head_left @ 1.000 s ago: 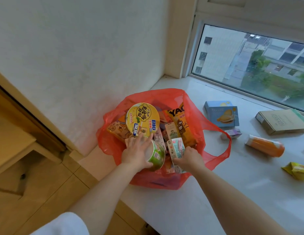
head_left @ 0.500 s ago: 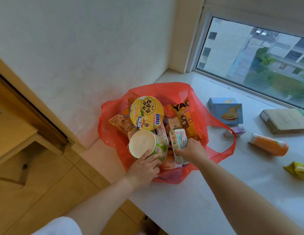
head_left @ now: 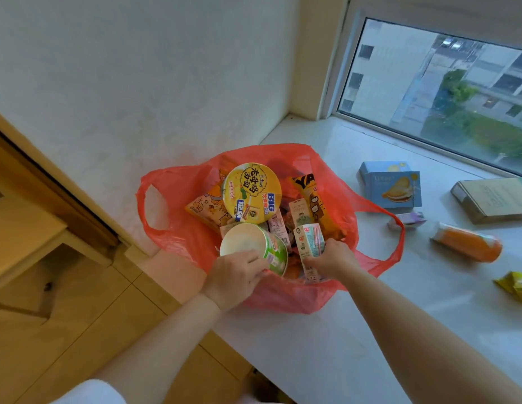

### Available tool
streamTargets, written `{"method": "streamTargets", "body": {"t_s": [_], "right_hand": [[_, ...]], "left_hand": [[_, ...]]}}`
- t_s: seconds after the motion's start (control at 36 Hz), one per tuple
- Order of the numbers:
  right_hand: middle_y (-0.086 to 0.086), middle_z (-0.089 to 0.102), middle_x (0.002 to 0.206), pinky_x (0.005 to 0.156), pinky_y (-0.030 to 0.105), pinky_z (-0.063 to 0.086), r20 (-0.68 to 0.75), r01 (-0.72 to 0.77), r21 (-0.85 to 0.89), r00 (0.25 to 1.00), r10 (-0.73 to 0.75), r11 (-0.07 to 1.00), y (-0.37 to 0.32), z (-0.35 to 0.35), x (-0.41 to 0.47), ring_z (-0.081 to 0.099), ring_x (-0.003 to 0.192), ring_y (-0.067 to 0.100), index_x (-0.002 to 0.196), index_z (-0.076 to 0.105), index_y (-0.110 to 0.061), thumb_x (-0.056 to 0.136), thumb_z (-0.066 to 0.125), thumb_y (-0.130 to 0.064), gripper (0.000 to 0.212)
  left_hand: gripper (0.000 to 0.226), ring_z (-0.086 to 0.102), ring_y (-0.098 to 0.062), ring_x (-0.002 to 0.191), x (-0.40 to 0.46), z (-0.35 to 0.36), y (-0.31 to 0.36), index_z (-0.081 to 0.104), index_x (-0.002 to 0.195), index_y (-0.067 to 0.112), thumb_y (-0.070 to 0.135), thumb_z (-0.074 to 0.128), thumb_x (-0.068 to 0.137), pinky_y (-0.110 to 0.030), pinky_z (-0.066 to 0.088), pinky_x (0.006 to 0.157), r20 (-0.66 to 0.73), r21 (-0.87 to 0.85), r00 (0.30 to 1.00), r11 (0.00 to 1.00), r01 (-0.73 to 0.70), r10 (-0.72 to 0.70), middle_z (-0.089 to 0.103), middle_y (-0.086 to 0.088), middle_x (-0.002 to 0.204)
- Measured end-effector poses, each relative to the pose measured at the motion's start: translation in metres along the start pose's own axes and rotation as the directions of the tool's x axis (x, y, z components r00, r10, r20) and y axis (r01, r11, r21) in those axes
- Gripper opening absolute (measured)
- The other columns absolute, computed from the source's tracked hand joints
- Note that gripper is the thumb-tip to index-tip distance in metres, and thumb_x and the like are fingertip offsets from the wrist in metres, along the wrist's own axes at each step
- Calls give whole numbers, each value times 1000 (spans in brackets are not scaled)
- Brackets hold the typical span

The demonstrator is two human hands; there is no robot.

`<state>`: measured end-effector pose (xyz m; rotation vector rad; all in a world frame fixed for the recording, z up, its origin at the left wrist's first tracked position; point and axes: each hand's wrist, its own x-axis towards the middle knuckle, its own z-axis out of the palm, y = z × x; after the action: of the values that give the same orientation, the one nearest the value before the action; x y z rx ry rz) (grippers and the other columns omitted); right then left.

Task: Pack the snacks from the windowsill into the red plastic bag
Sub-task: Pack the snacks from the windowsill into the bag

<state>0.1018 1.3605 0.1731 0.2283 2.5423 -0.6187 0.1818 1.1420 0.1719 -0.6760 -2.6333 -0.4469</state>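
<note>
Both hands are busy in the red plastic bag (head_left: 178, 237), which sits on the windowsill (head_left: 370, 330) at the 9 o'clock end, against the wall.

Left hand (head_left: 236, 275) grips the green-and-white cup (head_left: 254, 247), tipped on its side with its pale base facing up toward the camera. Right hand (head_left: 331, 259) is wrapped round a small drink carton (head_left: 309, 243), upright, at the near edge of the bag's contents. Yellow noodle bowl (head_left: 252, 193) and other packets are already inside.

What's left all lies at 2–3 o'clock from the bag, right-hand side:
- blue biscuit box (head_left: 393, 188), nearest to the bag's right handle
- small purple pack (head_left: 407, 221) just beside that handle
- orange bottle (head_left: 466, 242), on its side, long axis running roughly 10-to-4 o'clock
- brown flat box (head_left: 495, 198), further out toward the window
- yellow packet (head_left: 516, 284) at the frame edge, farthest

My read: right hand is clearly nearer to every one of them; left would have to cross over the bag. Next reach likely right hand, once it lets go of the carton. The purple pack or blue box is the short reach. Bottle could roll if nudged across its axis.
</note>
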Motion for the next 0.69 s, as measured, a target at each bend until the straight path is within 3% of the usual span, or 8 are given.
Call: {"method": "streamTargets", "body": {"t_s": [0.08, 0.14, 0.19, 0.31, 0.36, 0.5, 0.61, 0.69], "right_hand": [[7, 63, 111, 62, 25, 52, 1, -20, 32, 1000, 20, 999, -3, 8, 3, 62, 85, 18, 122, 50, -9, 78, 70, -41, 58], [7, 63, 107, 63, 26, 52, -4, -44, 77, 999, 44, 996, -6, 14, 4, 61, 81, 18, 122, 51, -8, 77, 70, -39, 57], [4, 61, 97, 64, 28, 52, -24, -57, 100, 998, 59, 993, -8, 21, 6, 61, 81, 19, 119, 54, -7, 77, 71, -39, 55], [9, 62, 107, 74, 33, 55, -24, -38, 107, 999, 41, 994, -7, 34, 9, 63, 94, 23, 118, 56, -7, 74, 72, -42, 58], [10, 61, 111, 78, 33, 54, -20, -17, 80, 1000, 18, 997, -5, 36, 9, 62, 98, 24, 119, 54, -8, 72, 74, -44, 62], [8, 55, 119, 84, 33, 47, -101, 45, 33, 994, -41, 998, -6, 31, 9, 56, 107, 24, 123, 49, -9, 80, 69, -40, 56], [3, 55, 117, 77, 30, 47, -227, 143, -11, 964, -141, 990, -10, 16, 6, 54, 98, 18, 118, 53, -14, 90, 55, -34, 33], [0, 53, 113, 73, 27, 42, -358, 238, -10, 906, -226, 971, -8, -3, -1, 52, 95, 16, 116, 55, -15, 91, 53, -28, 28]], "left_hand": [[14, 49, -15, 74, 14, 3, 0, 67, 71, 20, 30, 61, 78, -26, 44, 54, 29, 9, 996, 997, 79, -79, 54, 3, 76], [7, 55, -22, 94, 20, 6, 1, 68, 71, 19, 25, 73, 73, -40, 50, 76, 87, -29, 983, 986, 165, -162, 59, -1, 95], [7, 54, -30, 112, 23, 8, 2, 70, 73, 18, 21, 77, 72, -47, 46, 94, 157, -49, 960, 969, 243, -232, 60, -7, 115], [15, 35, -21, 135, 24, 4, 8, 69, 93, 17, 28, 60, 89, -35, 42, 97, 310, -42, 893, 933, 357, -327, 40, -1, 143], [18, 33, -21, 136, 23, 3, 10, 68, 95, 17, 31, 57, 89, -36, 38, 102, 331, -18, 889, 940, 342, -317, 38, 0, 145], [21, 48, -28, 125, 27, 7, 8, 66, 76, 22, 41, 58, 73, -51, 37, 104, 287, 37, 911, 953, 299, -297, 59, -1, 126], [28, 41, -22, 132, 46, 7, 13, 68, 88, 24, 45, 53, 77, -53, 25, 111, 277, 68, 917, 958, 279, -287, 59, 3, 126], [31, 30, -18, 138, 69, 10, 18, 64, 106, 24, 45, 49, 88, -51, 13, 115, 314, 126, 911, 962, 241, -269, 51, 4, 135]]}}
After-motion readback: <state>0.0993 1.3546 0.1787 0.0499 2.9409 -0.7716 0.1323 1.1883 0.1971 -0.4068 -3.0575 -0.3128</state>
